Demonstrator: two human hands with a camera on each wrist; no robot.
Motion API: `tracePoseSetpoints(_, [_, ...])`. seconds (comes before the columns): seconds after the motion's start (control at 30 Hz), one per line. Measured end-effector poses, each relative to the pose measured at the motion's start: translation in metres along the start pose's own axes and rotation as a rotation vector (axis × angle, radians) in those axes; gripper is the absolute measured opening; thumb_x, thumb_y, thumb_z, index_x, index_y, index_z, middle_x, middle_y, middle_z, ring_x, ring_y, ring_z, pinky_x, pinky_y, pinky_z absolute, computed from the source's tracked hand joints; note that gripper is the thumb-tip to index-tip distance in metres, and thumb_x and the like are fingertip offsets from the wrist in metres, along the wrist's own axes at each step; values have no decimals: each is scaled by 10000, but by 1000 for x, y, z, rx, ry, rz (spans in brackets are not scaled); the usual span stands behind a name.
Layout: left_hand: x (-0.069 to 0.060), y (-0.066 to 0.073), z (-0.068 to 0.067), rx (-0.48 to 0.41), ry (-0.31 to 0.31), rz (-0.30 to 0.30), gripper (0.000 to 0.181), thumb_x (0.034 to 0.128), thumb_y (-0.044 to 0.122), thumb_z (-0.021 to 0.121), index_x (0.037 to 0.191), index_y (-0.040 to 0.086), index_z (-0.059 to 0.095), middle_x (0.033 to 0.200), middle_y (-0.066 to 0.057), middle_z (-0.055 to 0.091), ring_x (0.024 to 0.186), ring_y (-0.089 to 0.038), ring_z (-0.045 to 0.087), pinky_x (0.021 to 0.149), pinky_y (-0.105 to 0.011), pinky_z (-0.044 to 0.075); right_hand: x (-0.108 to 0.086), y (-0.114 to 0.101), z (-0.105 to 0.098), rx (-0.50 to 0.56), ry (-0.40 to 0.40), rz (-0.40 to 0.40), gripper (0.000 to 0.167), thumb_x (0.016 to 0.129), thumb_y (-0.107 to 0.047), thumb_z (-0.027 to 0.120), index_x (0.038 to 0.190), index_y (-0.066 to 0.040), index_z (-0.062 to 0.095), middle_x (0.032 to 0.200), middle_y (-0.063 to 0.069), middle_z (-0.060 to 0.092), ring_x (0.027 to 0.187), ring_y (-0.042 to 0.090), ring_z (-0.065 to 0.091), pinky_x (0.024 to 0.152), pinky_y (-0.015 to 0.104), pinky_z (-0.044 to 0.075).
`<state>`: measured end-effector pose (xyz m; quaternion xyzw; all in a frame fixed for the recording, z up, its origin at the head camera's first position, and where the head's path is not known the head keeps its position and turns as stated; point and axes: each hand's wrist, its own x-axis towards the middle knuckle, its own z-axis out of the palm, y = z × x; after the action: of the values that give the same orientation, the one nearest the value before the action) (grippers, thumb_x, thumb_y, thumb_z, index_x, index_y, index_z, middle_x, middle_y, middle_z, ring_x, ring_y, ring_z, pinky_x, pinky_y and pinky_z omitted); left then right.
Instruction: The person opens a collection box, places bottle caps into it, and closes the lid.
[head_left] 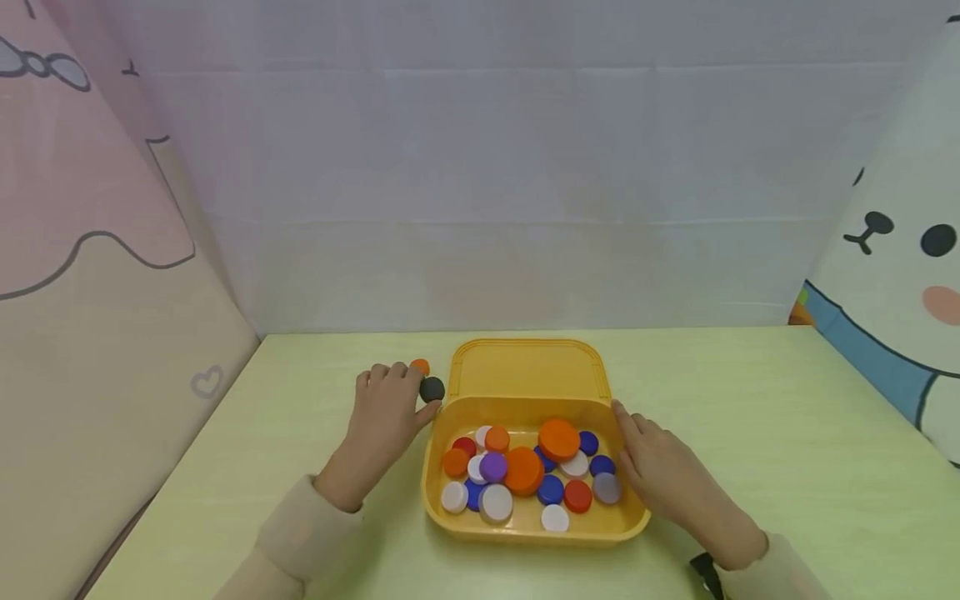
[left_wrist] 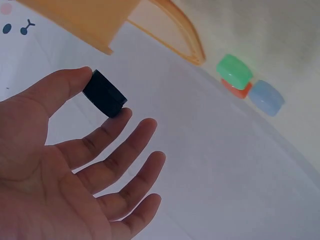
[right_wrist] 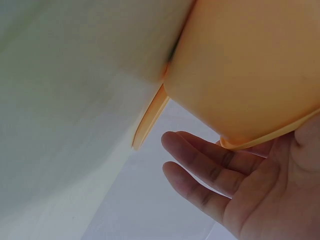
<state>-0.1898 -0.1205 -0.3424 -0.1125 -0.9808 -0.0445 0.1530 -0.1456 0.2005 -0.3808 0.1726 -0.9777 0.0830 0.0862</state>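
Thumb and index finger of my left hand (head_left: 386,408) pinch a black bottle cap (left_wrist: 104,94), with the other fingers spread loosely. That hand is left of an open yellow box (head_left: 536,540), beside its hinge corner. My right hand (head_left: 660,467) holds the box's right rim, its thumb over the edge and its fingers along the outside. In the right wrist view the rim hides the thumb. Inside the box lie several bottle caps, among them a large orange cap (head_left: 559,439), a purple cap (head_left: 493,467), and white, blue and red ones.
The box's lid (head_left: 528,368) lies folded back on the table (head_left: 750,433). Near the left fingers, an orange cap (head_left: 420,365) is on the table. In the left wrist view a green cap (left_wrist: 234,71) and a light blue cap (left_wrist: 266,97) sit beside it. A curtain backs the table.
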Motion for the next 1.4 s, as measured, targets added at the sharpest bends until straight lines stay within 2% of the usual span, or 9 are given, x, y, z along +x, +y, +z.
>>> tracePoseSetpoints(0.13, [-7,16,-6,12,54,84,373,761,382,710,921,74,573,898,-82,595,931,-336,514,858,-467,392,0,1,0,-2,-4,3,520,883,-143,501,1339,66,366,1036,166,576,787,219,527,794,419,503])
tracePoseSetpoints(0.23, [-12,27,-6,45,68,137,394,757,408,705,938,82,576,930,-82,610,934,-319,518,861,-452,392,0,1,0,-3,-2,1,520,881,-142,503,1338,66,366,1019,159,575,782,216,523,791,417,503])
tracePoseSetpoints(0.33, [-16,36,-4,69,53,183,423,754,435,698,972,88,589,942,-79,615,938,-303,520,843,-431,393,0,1,1,-4,4,-4,519,878,-138,507,1333,68,368,997,151,572,768,209,511,779,410,504])
tracePoseSetpoints(0.43, [-19,44,-1,69,5,215,435,754,441,696,994,91,598,939,-70,608,950,-288,515,858,-426,396,-1,1,1,-4,6,-7,516,877,-133,507,1331,70,370,992,148,572,764,207,510,773,406,503])
tracePoseSetpoints(0.53, [-20,48,2,70,-59,224,431,767,429,689,1014,90,593,954,-73,597,969,-281,496,888,-434,386,-1,1,0,-4,7,-10,517,876,-131,511,1332,69,372,1003,153,574,783,220,526,781,413,502])
tracePoseSetpoints(0.63, [-21,50,5,100,-87,230,418,780,422,678,1018,91,586,967,-74,596,966,-277,494,891,-429,387,-2,0,-1,-5,10,-14,518,876,-128,516,1334,66,374,1013,156,578,796,228,537,784,416,502])
tracePoseSetpoints(1.0, [-25,51,15,187,-99,257,399,781,419,676,1005,101,588,947,-53,584,919,-265,482,877,-406,376,-1,1,-1,7,13,-9,520,872,-126,522,1333,66,376,1005,148,580,737,199,516,747,400,504])
tracePoseSetpoints(1.23, [-27,50,18,246,-73,272,385,768,422,687,965,104,594,933,-51,580,940,-266,481,886,-405,377,-1,1,-2,8,3,-11,522,877,-130,516,1337,65,367,1031,154,581,751,207,532,761,408,506])
tracePoseSetpoints(1.4, [-28,50,19,262,-77,266,382,767,420,685,958,104,589,949,-57,582,968,-269,474,901,-410,370,-1,1,-2,4,-5,-11,521,877,-127,513,1337,69,367,1028,150,578,731,195,516,754,399,507])
